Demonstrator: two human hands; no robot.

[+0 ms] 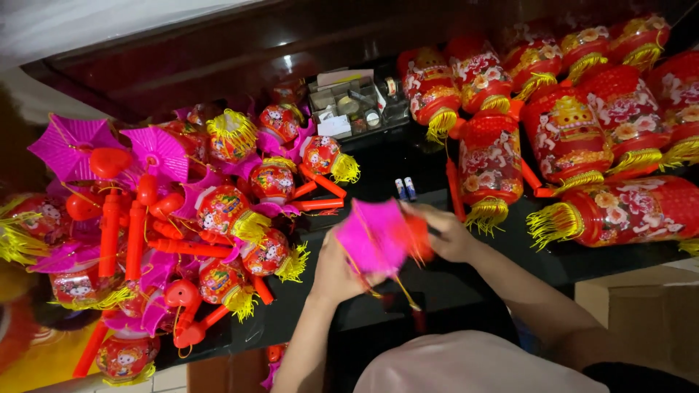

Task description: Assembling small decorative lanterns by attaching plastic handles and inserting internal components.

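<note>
Broadly, from the biggest thing down:

Worktop (408,164): dark, glossy and hard, reflecting light along its far edge; it is carrying nearly everything in view.

Big lanterns (575,138): red barrel shapes printed with flowers, lying on their sides across the right end, each ending in a yellow fringe; the skins are looking like thin shiny plastic.

Small lanterns (218,211): a crowded heap at the left end, round red bodies with pink pleated fans, yellow tassels and smooth red stick handles, some hanging over the near edge.

Tray (353,98): a clear compartmented box near the far edge, holding small bits too tiny to tell.

Pink lantern (378,236): being held above the near edge at the middle, blurred; a folded pink paper-like body with a red part behind it and thin yellow strings dangling.

Left hand (336,273): fingers curling closed around the pink lantern's lower side.

Right hand (448,233): fingers closing on its red end; exact finger placement is blurred.

Batteries (405,189): two small white-and-blue cylinders lying side by side just beyond the hands.

Risk: thin pleats could be tearing or creasing under a hard squeeze; dangling strings could be snagging; overhanging small lanterns could be knocked off by an elbow, and the batteries could be rolling.
</note>
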